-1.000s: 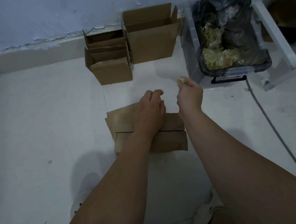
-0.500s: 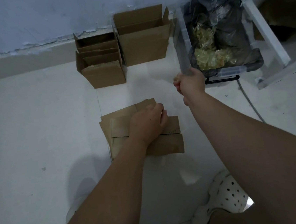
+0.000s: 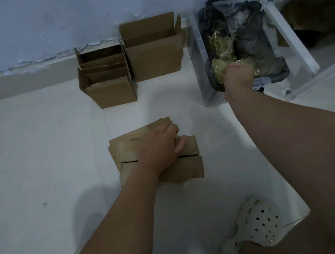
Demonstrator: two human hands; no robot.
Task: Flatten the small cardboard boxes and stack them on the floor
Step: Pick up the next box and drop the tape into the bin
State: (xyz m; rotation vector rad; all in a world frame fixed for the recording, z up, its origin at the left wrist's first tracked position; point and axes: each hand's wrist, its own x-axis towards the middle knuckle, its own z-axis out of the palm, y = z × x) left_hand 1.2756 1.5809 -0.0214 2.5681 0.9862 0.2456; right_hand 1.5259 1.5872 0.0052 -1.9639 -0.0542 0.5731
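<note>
Fingers (image 3: 172, 129) of left hand (image 3: 158, 148) relaxed, close together, pressing flattened stack (image 3: 187, 170) on floor (image 3: 42, 160); position unchanged. Right hand (image 3: 237, 74) moved from beside stack into bin (image 3: 200, 67), beyond-right of stack; its fingers hidden, state undeterminable. Stack edges misaligned, lower sheets protruding far-left. Upright boxes (image 3: 155, 59) beyond stack. Open floor left of stack.

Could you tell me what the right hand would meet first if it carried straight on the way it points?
Most likely the yellowish crumpled waste in the black bag lining the clear bin. The right hand hovers just over it, though depth is unclear.
</note>
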